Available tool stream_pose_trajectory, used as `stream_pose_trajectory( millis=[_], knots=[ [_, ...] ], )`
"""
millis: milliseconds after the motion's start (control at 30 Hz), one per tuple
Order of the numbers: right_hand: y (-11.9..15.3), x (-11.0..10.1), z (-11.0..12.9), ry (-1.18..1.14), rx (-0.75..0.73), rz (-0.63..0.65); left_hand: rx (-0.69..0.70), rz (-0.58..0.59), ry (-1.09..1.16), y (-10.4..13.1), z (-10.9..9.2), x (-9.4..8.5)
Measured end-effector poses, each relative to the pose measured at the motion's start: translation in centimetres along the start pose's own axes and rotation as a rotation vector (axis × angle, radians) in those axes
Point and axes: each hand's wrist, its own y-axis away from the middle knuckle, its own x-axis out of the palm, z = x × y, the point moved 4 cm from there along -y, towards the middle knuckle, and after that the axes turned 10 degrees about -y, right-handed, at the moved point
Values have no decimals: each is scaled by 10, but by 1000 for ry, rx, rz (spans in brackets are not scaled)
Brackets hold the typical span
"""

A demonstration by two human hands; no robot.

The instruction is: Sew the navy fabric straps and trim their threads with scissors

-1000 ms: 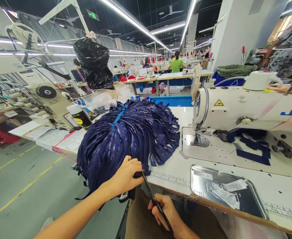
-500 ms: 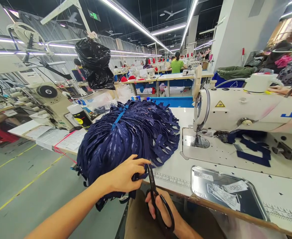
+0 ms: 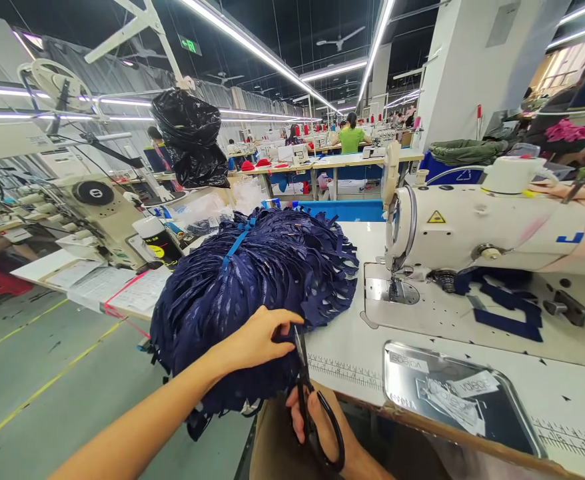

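Observation:
Black-handled scissors (image 3: 306, 383) are in my right hand (image 3: 330, 420), its fingers through and around the handle loops. Their blades point up, with the tips just below my left index finger. My left hand (image 3: 260, 340) rests against the near side of a large navy bundle of fabric strips (image 3: 197, 313). Its thumb and index finger are stretched out and apart, close to the scissor tips; the other fingers are partly hidden. A blue tie (image 3: 239, 241) binds the bundle across its top. The bundle lies on the white sewing table (image 3: 342, 347) and hangs over its front edge.
A white sewing machine (image 3: 452, 223) stands at the right, with navy pieces (image 3: 510, 313) under its arm. A metal tray (image 3: 407, 387) holding white labels (image 3: 457, 403) sits near the front edge. Behind the bundle are a spray can (image 3: 157, 241) and a hanging black bag (image 3: 190, 137).
My left thumb and index finger have shifted slightly, staying near the scissor tips. The scissors have moved a little, still in my right hand. The view has tilted slightly.

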Motion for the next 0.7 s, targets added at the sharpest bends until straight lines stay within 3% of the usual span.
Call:
stream_pose_trajectory(
  millis=[133,267,333,433,533,700],
  knots=[
    [8,-4,-2,81,12,-40,3,-40,-88,-9,-5,9],
    [25,-12,-2,31,54,-140,117,-242,-154,-1,-11,-8],
    [27,-12,1,-11,99,-127,196,-290,-129,2,-13,-15],
    [17,-6,9,-30,97,-14,226,-168,0,-1,-10,-13],
    [5,-5,11,-7,77,3,165,-26,106,-7,-3,-3],
    [16,-9,-4,136,108,-33,59,18,169,3,11,15]
  ],
)
